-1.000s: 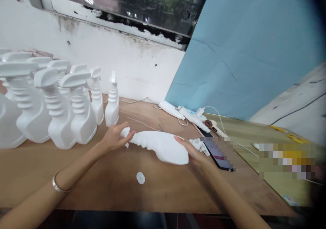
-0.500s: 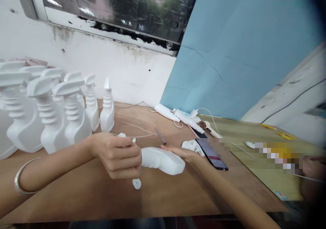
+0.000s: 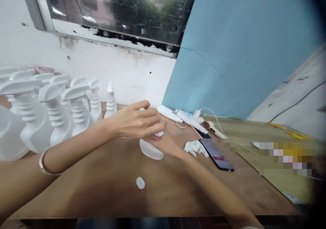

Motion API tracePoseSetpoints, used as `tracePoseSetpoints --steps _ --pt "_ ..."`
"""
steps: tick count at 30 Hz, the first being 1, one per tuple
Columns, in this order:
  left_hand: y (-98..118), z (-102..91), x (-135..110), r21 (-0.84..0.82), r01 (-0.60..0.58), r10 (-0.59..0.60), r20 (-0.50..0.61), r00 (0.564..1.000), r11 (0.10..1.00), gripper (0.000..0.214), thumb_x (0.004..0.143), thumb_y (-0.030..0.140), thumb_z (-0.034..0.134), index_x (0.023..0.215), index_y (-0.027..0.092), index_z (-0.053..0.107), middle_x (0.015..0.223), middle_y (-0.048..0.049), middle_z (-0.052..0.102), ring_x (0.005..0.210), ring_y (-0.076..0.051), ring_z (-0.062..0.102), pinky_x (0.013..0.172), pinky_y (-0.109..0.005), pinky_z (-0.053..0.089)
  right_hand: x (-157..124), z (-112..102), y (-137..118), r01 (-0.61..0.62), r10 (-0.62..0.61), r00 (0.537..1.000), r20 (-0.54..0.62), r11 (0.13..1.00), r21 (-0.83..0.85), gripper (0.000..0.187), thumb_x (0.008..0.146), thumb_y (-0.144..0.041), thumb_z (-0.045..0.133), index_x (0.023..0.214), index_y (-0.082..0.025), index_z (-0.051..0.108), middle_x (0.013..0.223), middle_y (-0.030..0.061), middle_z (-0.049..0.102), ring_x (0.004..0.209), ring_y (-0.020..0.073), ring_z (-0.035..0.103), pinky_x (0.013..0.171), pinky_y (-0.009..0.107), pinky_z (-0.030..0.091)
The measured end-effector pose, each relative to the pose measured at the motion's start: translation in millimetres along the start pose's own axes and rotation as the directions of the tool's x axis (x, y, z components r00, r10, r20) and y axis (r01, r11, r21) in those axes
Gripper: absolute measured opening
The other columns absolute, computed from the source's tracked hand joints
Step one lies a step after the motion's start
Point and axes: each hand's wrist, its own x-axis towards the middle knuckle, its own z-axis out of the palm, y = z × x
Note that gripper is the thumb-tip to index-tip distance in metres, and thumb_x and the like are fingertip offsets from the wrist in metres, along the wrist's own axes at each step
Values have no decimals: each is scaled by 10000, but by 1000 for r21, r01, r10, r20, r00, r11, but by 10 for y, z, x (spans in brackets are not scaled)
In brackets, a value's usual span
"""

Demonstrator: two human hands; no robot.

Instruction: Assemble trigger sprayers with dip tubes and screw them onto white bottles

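Observation:
A white spray bottle (image 3: 151, 151) stands slightly tilted on the brown table, its upper part covered by my hands. My right hand (image 3: 163, 139) is closed round its neck and shoulder. Over the top, my left hand (image 3: 139, 122) is closed with curled fingers on a white part, which looks like the spray head; small bits of it show between the fingers. A small white disc (image 3: 140, 183) lies on the table in front of the bottle. Loose white plastic trigger pieces (image 3: 196, 148) lie to the right of my right hand.
Several white spray bottles (image 3: 54, 118) with heads stand at the left. Right of my hands lie a phone (image 3: 216, 156), a white power strip (image 3: 192, 122) with cables and a white handled tool (image 3: 216, 131). A blue sheet (image 3: 216, 52) hangs behind. The table's front edge is near me.
The bottle has gone from lying sideways in my right hand to near upright on the table. My left hand has moved up and right onto its top; my right hand now grips its neck.

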Motion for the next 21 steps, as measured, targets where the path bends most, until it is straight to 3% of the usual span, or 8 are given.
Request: tracePoseSetpoints --steps 3,8,12,15,18,21 --pt "-74 59 4 -20 132 -130 69 989 991 337 891 404 298 999 160 503 789 -28 614 770 -161 523 697 -310 345 115 54 71 2 11 998 -69 982 189 311 652 -192 591 956 -212 530 950 9 583 878 176 548 710 286 466" --pt "-106 192 22 -12 208 -205 132 970 978 435 880 473 244 800 151 526 716 -40 578 665 -167 504 595 -302 322 199 140 160 -77 114 985 -126 961 265 45 626 -201 560 621 -178 521 681 -17 566 707 162 534 617 267 435" --pt "-86 269 53 -5 226 -224 137 965 974 485 867 506 212 754 143 513 696 -46 562 631 -168 494 553 -297 300 197 216 147 -53 128 957 -261 960 276 50 612 -199 550 641 -174 518 708 -11 571 721 164 524 641 271 424" --pt "-78 280 58 -11 246 -241 167 956 969 473 861 512 236 772 144 519 700 -39 564 644 -175 500 561 -302 301 203 235 92 -66 165 952 -259 934 350 59 598 -182 554 619 -177 500 703 -9 570 728 164 529 643 264 430" --pt "-98 219 8 -25 277 -269 177 947 960 465 860 513 249 947 144 520 838 -59 597 736 -197 516 641 -324 329 241 222 47 -51 157 966 -205 895 444 82 604 -187 578 668 -178 528 749 -2 592 768 166 541 672 263 439" --pt "-143 71 -127 -53 399 -394 85 915 915 485 857 500 282 1134 135 440 1043 -101 573 879 -231 511 730 -358 338 317 235 39 5 109 973 -203 871 490 147 657 -230 586 795 -185 565 819 6 614 807 160 550 741 276 435"
